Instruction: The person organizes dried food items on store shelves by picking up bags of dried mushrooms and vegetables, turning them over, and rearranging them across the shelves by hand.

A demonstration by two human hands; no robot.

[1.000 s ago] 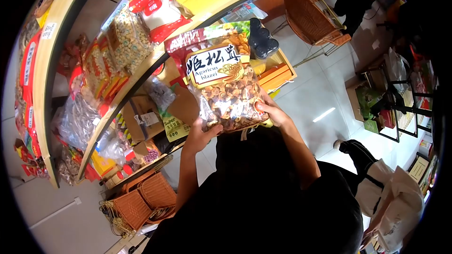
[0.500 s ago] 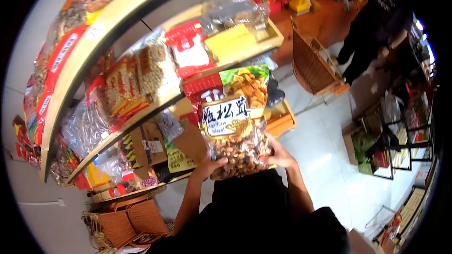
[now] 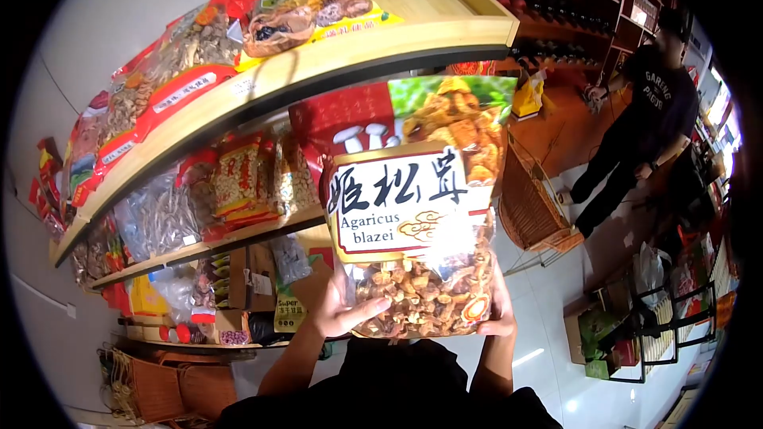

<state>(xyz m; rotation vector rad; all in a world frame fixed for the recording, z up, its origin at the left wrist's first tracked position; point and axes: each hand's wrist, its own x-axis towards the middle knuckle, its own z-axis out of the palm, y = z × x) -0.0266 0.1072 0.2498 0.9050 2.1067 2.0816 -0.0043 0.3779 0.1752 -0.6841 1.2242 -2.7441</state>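
A bag of dried mushrooms [image 3: 421,286], its label reading "Agaricus blazei", is held upright in front of my chest. Its top is red and green with printed mushrooms; brown dried pieces show through the clear lower part. My left hand [image 3: 342,310] grips the lower left side, thumb across the front. On the lower right edge, my right hand [image 3: 498,302] is closed around the bag, its other fingers hidden behind. The bag blocks part of the shelves behind it.
Wooden shelves [image 3: 318,53] on the left carry several packaged dried goods. A wicker basket [image 3: 528,199] stands beyond the bag at right, near a person [image 3: 648,111] in dark clothes. Wicker baskets [image 3: 179,385] are stacked low at left; a black rack [image 3: 660,310] stands right.
The bag has been lifted higher and closer to my view, both hands still on it. My view has tilted up, showing more of the top shelf and the person.
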